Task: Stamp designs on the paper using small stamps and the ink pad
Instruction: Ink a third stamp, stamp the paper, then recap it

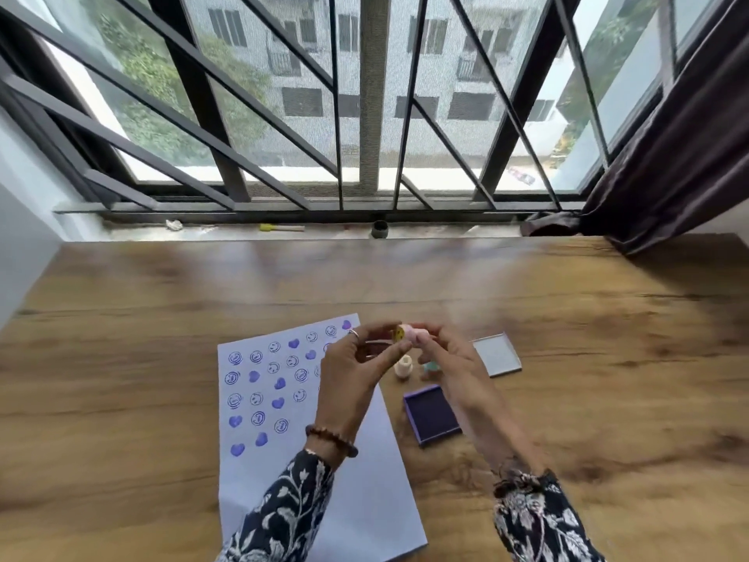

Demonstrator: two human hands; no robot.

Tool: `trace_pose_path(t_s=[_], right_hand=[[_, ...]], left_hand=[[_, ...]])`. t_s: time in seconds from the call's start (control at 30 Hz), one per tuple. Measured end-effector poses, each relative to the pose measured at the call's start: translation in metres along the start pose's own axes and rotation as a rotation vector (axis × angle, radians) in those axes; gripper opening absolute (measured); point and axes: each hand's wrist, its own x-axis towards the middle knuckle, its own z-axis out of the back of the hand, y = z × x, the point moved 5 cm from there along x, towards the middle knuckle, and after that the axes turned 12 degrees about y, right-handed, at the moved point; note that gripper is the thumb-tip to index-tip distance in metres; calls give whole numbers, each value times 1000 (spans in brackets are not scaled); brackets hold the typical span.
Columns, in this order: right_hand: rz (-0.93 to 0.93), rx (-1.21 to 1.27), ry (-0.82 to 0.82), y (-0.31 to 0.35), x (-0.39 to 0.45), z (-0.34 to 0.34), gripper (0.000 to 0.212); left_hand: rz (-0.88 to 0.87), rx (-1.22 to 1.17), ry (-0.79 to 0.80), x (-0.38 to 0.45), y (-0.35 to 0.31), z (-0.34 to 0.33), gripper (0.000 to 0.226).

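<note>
A white paper (316,448) lies on the wooden table, its upper half covered with purple smiley and heart prints. Above its top right corner both hands hold a small pink stamp (411,332) with a yellow smiley end. My left hand (356,371) pinches the smiley end, my right hand (454,371) grips the pink body. The open purple ink pad (431,415) sits just right of the paper, below my hands. A white stamp (403,367) stands upright between paper and pad. A teal piece (429,367) shows partly behind my right hand.
The ink pad's clear lid (496,354) lies to the right of my hands. Behind the wooden table (608,358) is a window sill with a yellow-tipped tool (279,227) and a dark small pot (380,229). A dark curtain (668,164) hangs at the right.
</note>
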Motion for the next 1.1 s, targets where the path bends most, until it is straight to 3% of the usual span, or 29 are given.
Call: trace_pose_path(t_s=[0.13, 0.3, 0.43, 0.63, 0.8, 0.97, 1.1], right_hand=[[-23, 245, -23, -7, -9, -8, 38], [-96, 659, -204, -32, -25, -1, 29], [-113, 728, -333, -54, -43, 14, 22], [-192, 17, -501, -68, -64, 31, 4], [-98, -899, -481, -51, -60, 14, 6], [-28, -1199, -341, -54, -57, -9, 7], [-92, -1226, -338, -54, -48, -9, 9]], left_hand=[[-32, 25, 23, -6, -9, -6, 24], [-78, 164, 80, -11, -1, -6, 27], [8, 191, 102, -18, 27, 6, 27], [202, 210, 249, -28, 70, 10, 11], [291, 267, 382, -26, 82, 3, 8], [310, 305, 471, -19, 88, 0, 6], [300, 303, 499, -17, 91, 1, 5]])
